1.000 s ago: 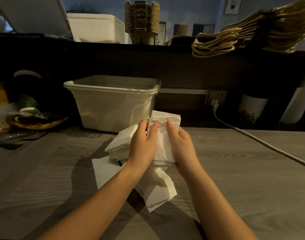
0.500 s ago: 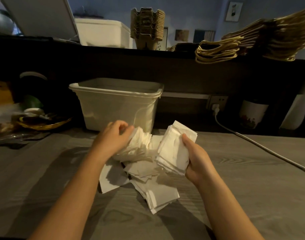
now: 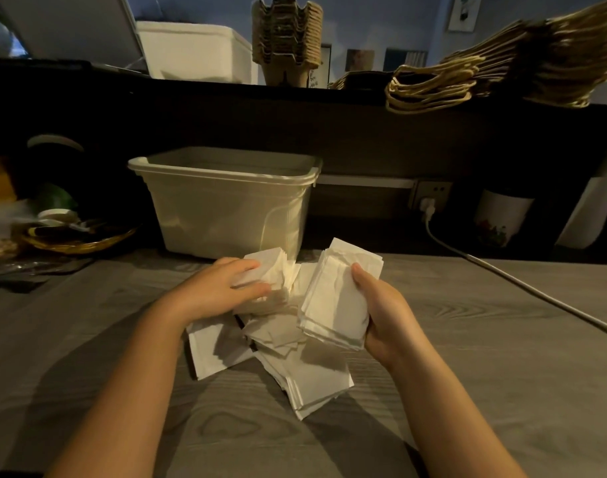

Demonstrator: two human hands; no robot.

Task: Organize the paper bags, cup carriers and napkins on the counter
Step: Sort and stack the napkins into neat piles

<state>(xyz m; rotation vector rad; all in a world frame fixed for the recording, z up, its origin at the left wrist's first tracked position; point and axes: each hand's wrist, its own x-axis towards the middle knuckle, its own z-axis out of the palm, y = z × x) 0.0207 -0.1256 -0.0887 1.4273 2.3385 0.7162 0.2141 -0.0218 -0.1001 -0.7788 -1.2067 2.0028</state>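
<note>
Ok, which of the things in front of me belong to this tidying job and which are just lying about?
Job: napkin stack in the right hand; napkin bundle gripped by the left hand; loose napkins on the counter; cup carriers; paper bags.
Lying about: power cable; wicker basket; white box.

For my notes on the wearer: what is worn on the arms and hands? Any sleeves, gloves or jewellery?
Nothing visible. The left forearm and the right forearm are bare to the lower edge of the picture, with no sleeve in view. The left hand and the right hand have no gloves. No watch, bracelet or ring shows, though the light is dim.
</note>
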